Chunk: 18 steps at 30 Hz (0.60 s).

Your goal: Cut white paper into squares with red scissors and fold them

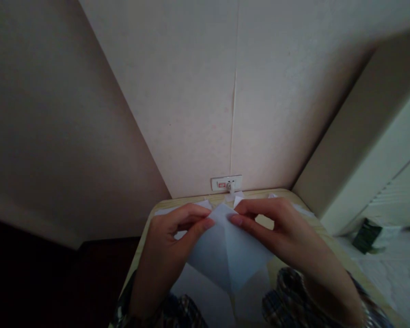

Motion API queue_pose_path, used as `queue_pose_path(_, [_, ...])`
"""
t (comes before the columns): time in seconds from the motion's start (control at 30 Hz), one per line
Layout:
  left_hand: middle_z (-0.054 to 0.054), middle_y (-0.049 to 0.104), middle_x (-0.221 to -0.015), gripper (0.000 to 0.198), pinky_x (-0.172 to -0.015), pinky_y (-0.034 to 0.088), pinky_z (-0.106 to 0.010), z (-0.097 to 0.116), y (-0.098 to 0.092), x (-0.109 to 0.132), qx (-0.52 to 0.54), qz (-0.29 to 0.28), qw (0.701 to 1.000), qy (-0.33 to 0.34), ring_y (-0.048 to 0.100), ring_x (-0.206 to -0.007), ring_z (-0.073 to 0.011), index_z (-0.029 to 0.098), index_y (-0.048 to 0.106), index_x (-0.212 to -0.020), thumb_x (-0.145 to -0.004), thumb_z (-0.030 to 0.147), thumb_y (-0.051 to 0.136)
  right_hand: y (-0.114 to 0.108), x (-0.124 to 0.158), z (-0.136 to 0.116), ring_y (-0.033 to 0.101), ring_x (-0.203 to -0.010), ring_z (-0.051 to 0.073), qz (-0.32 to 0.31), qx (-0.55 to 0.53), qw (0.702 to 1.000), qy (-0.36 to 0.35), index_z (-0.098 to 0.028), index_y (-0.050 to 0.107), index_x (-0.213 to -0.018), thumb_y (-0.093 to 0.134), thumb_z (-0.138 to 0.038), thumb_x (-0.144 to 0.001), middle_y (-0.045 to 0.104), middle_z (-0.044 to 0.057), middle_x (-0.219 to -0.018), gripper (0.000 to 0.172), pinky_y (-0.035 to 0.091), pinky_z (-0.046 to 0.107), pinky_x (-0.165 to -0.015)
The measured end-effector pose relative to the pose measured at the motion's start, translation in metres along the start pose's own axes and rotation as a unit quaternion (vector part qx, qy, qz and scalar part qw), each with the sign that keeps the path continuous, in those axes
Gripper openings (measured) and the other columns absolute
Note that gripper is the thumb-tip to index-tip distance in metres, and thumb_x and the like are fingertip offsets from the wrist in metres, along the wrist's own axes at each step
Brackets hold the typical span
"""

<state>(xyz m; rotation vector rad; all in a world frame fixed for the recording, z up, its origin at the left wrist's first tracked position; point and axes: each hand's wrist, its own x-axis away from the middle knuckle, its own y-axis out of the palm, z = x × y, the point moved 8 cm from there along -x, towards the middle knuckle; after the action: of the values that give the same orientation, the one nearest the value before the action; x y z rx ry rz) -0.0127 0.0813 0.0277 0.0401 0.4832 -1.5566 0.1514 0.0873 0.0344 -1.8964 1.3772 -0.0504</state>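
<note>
A folded sheet of white paper (225,248) is held up over the table, its pointed corner at the top and a crease running down its middle. My left hand (172,246) pinches the upper left edge between thumb and fingers. On the upper right edge, the thumb and forefinger of my right hand (280,228) are closed in the same way. Beneath the held piece lies more white paper (205,296) on the pale wooden table (287,197). Other white paper pieces (162,211) lie near the table's back edge, partly hidden by my hands.
Right behind the table rises a light wall (191,114) with a power socket (218,183) and a plug in it. At the right stand a pale cabinet-like panel (355,150) and a whitish surface with a dark green packet (367,235). The lower left is dark floor.
</note>
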Motion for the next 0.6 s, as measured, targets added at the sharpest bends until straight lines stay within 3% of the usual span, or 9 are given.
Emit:
queue_pose_path(0.23, [0.008,0.076,-0.065,0.018,-0.060,0.051,-0.014,0.002,0.004,-0.001,-0.049,-0.016,0.999,-0.001,0.070,-0.061,-0.0107,0.026,0.077,-0.066,-0.078,0.015,0.069,0.001,-0.001,0.000,0.062,-0.068,0.013,0.010,-0.092,0.996,0.019,-0.020,0.068,-0.084,0.066,-0.024,-0.091,0.071,-0.001,-0.076,0.008,0.046,0.023,-0.060])
queue_pose_path(0.43, [0.007,0.075,-0.063,0.016,-0.058,0.050,-0.015,0.006,0.007,-0.003,-0.059,-0.020,0.998,0.006,0.068,-0.060,-0.0114,0.025,0.075,-0.064,-0.076,0.016,0.069,0.000,-0.005,0.000,0.058,-0.061,0.013,0.044,-0.098,0.994,0.018,-0.020,0.062,-0.074,0.063,-0.023,-0.092,0.065,-0.003,-0.065,0.018,0.043,0.024,-0.057])
queue_pose_path(0.6, [0.006,0.075,-0.064,0.013,-0.060,0.052,-0.017,0.003,-0.005,0.001,-0.038,0.025,0.999,-0.007,0.069,-0.061,-0.0123,0.024,0.073,-0.066,-0.077,0.019,0.068,0.009,-0.003,0.001,0.060,-0.064,0.014,-0.018,-0.092,0.995,0.038,-0.020,0.065,-0.080,0.061,-0.028,-0.094,0.066,-0.001,-0.069,0.017,0.045,0.025,-0.056])
